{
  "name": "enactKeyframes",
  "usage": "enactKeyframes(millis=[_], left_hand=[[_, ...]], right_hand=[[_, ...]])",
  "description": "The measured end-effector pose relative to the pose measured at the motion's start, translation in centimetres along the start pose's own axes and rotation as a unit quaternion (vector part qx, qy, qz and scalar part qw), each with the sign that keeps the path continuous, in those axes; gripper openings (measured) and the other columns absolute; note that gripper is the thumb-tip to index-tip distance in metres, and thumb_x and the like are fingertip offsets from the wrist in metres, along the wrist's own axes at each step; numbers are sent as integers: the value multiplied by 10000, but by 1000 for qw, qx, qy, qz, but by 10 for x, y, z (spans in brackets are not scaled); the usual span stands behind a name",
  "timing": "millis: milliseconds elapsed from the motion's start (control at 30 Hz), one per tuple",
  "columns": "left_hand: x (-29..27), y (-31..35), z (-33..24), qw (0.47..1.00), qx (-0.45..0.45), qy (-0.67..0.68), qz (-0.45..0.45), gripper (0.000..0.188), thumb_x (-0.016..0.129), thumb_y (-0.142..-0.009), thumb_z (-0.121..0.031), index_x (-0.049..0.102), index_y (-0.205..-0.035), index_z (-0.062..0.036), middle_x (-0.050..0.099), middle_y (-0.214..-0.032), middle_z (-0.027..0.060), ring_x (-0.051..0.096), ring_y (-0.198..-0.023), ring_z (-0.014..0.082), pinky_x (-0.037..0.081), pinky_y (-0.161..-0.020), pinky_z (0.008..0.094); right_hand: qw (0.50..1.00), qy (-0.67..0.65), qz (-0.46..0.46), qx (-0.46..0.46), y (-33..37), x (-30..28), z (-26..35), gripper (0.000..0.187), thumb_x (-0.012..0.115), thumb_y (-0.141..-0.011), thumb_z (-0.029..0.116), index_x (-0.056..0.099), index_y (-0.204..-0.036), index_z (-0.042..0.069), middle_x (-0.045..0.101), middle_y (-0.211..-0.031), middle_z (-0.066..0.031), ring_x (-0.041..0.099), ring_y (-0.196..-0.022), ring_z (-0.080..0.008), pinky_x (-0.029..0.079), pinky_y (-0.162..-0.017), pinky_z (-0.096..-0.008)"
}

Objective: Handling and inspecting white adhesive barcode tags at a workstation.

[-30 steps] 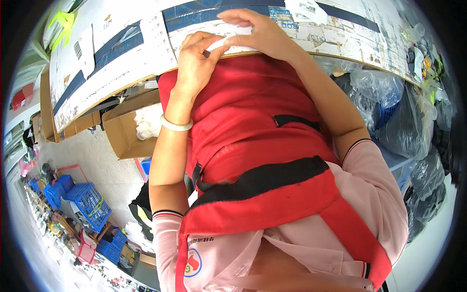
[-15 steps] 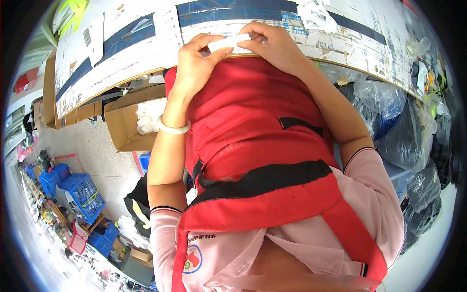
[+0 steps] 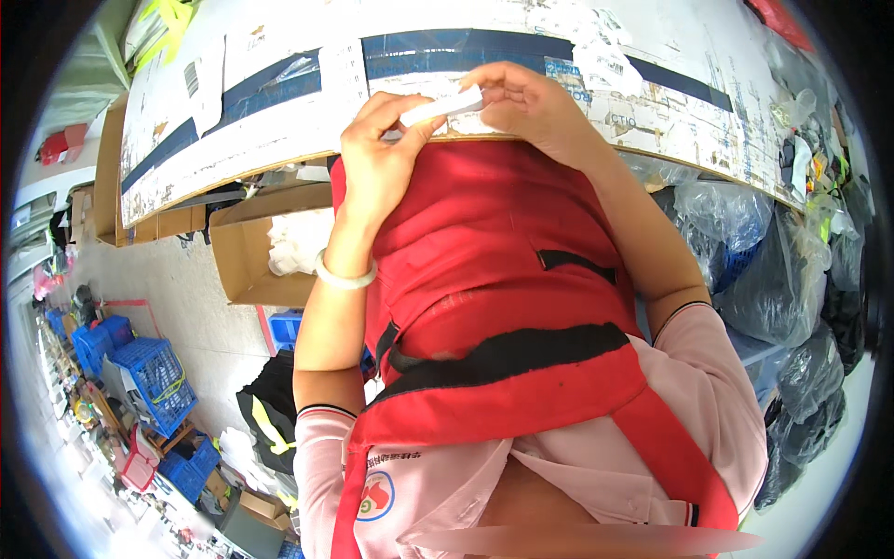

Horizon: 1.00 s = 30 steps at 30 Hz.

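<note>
Close to the near edge of the worktop, a small white strip [image 3: 441, 107], folded or rolled, is held up between my hands. It slants a little, its right end higher; what it is made of I cannot make out. My left hand [image 3: 384, 149] pinches its left end between thumb and fingers. At the other end, my right hand [image 3: 533, 110] has its fingers curled against the tip of the strip, with the index finger lying over it. Part of the strip is hidden behind my fingers.
The white worktop [image 3: 270, 130] bears dark blue tape and torn labels. Below its left side stands an open cardboard box [image 3: 237, 270] with white material inside. Clear plastic bags [image 3: 773, 270] are piled at right. Blue crates [image 3: 156, 380] stand on the floor at left.
My right hand has shifted right and its thumb has come off the front of the white strip. The strip now tilts more. The whole view has shifted slightly.
</note>
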State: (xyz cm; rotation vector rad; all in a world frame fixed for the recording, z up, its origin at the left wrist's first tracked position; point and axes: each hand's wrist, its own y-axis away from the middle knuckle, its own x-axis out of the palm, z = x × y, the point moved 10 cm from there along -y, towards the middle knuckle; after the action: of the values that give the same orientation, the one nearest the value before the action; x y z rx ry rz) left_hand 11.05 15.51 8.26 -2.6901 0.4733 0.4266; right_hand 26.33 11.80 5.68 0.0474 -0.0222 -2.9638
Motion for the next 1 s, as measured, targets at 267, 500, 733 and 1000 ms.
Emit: enactKeyframes(millis=[267, 500, 733, 1000], left_hand=[[-9, 17, -75, 960, 218, -170, 42, 356, 704, -605, 81, 686, -925, -74, 621, -901, 52, 592, -861, 242, 492, -725, 333], [-8, 26, -85, 940, 279, -194, 38, 348, 719, -631, 64, 686, -948, -76, 614, -929, 64, 588, -860, 250, 478, -744, 337], [1, 28, -20, 975, -71, 163, 133, 391, 638, -823, 7, 565, -1206, -25, 486, -1296, 106, 511, -1125, 190, 480, -886, 329], [30, 55, 48, 851, -323, 402, 103, 343, 643, -886, -90, 557, -1193, 38, 656, -989, 129, 653, -811, 182, 560, -711, 291]], right_hand=[[950, -205, 81, 222, 13, 30, -24, 656, 365, -942, 595, 559, -1098, -12, 652, -889, -134, 661, -718, -157, 569, -597, -242], [929, -251, 117, 244, 19, 42, -17, 317, 572, -934, 308, 590, -945, -8, 648, -767, -79, 647, -619, -107, 540, -520, -186], [976, -118, 33, 182, 15, 21, -17, 233, 661, -872, 227, 607, -930, 8, 639, -739, -54, 620, -586, -93, 510, -515, -191], [989, 9, 49, 136, 16, 32, -6, 205, 666, -869, 202, 627, -914, 6, 632, -713, -43, 616, -582, -97, 492, -523, -206]])
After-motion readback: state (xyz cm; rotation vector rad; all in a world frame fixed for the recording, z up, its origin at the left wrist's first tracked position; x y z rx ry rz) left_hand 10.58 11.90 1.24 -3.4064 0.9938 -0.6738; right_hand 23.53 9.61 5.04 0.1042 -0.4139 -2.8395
